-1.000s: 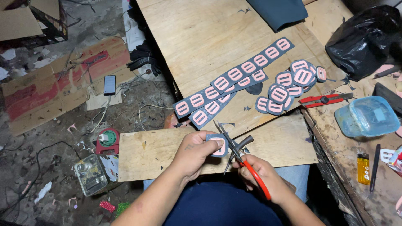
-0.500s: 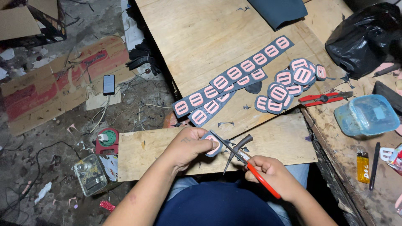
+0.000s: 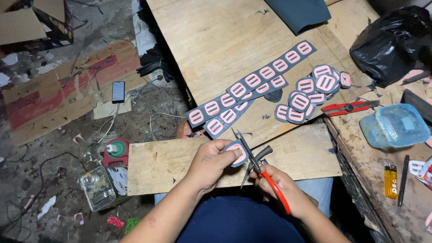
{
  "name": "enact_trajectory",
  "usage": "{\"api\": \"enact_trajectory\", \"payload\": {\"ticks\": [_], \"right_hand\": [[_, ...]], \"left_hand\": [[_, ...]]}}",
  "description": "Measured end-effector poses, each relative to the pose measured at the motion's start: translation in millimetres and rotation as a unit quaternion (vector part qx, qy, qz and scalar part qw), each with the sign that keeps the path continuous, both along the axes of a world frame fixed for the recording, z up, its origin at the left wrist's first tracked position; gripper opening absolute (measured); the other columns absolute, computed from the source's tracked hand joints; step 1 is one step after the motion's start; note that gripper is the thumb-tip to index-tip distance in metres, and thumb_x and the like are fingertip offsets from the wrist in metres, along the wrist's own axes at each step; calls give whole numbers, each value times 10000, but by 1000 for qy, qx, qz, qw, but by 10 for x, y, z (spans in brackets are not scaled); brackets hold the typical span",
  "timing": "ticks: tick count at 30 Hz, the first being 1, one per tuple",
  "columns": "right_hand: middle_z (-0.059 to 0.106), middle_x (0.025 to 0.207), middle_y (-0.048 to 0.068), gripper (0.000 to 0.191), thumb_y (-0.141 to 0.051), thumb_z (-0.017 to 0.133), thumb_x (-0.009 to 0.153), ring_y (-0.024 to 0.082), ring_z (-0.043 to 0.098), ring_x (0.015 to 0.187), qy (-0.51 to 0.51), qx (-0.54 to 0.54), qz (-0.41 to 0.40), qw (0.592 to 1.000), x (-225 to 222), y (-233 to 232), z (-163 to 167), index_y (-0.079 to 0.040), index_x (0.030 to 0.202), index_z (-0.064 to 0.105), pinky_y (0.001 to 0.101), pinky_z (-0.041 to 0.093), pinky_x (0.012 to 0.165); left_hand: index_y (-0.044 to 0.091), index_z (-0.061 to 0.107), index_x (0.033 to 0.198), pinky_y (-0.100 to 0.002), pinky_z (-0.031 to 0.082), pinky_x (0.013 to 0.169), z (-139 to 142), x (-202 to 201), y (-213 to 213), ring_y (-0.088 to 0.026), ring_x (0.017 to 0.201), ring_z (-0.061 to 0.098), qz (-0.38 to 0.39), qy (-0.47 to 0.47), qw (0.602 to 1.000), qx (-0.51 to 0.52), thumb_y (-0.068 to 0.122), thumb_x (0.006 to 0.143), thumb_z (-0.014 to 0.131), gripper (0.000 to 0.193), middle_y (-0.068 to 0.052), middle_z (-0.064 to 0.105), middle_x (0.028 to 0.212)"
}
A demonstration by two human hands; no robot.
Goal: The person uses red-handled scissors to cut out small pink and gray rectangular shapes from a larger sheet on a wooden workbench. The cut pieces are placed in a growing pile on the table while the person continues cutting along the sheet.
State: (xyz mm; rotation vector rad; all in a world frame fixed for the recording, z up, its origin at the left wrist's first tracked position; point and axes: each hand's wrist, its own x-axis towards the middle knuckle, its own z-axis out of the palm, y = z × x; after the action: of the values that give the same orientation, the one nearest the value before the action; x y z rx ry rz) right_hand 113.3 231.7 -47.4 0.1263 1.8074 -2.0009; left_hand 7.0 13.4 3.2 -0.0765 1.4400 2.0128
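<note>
Since a moment ago, both hands sit a little lower in frame. Left hand (image 3: 211, 164) fingers pinch a pink-and-dark patch (image 3: 237, 152) at centre bottom; right hand (image 3: 281, 189) grips red-handled scissors (image 3: 256, 168), blades open at its edge. Cut patches (image 3: 310, 92) pile up right of centre on the bench (image 3: 216, 49); uncut strips (image 3: 252, 87) remain, so much is left.
</note>
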Motion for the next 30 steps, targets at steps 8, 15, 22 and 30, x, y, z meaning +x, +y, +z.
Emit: {"api": "enact_trajectory", "payload": {"ticks": [8, 15, 22, 30], "right_hand": [[570, 660, 30, 307, -262, 661, 927, 120, 501, 468, -97, -19, -39, 994, 54, 46, -66, -2, 1092, 663, 269, 425, 466], [610, 839, -12, 354, -291, 617, 948, 72, 562, 703, -2, -31, -1, 1000, -5, -22, 18, -43, 1201, 621, 231, 502, 634], [563, 681, -5, 314, -259, 633, 931, 94, 506, 529, -70, -18, -14, 997, 35, 72, 76, -12, 1122, 668, 244, 443, 500], [579, 664, -19, 251, -205, 689, 868, 84, 491, 479, -109, 36, -13, 993, 29, 208, 185, -1, 1013, 698, 240, 403, 429]], "left_hand": [[-36, 694, 1069, -256, 564, 774, -32, -47, -48, -123, 828, 697, 15, 0, 999, 36, 25, 877, 655, 205, -89, 747, 961], [-63, 705, 1044, -270, 560, 796, 15, 10, -3, -141, 845, 699, -45, -20, 999, 19, 16, 875, 668, 190, -100, 743, 949], [-71, 715, 1043, -263, 569, 786, 30, -58, -62, -133, 823, 705, -45, -15, 998, 33, 10, 866, 645, 207, -98, 755, 936], [-64, 735, 1005, -249, 556, 745, -56, -124, -123, -112, 782, 690, -70, -10, 998, 5, 35, 885, 681, 165, -83, 750, 896]]}}
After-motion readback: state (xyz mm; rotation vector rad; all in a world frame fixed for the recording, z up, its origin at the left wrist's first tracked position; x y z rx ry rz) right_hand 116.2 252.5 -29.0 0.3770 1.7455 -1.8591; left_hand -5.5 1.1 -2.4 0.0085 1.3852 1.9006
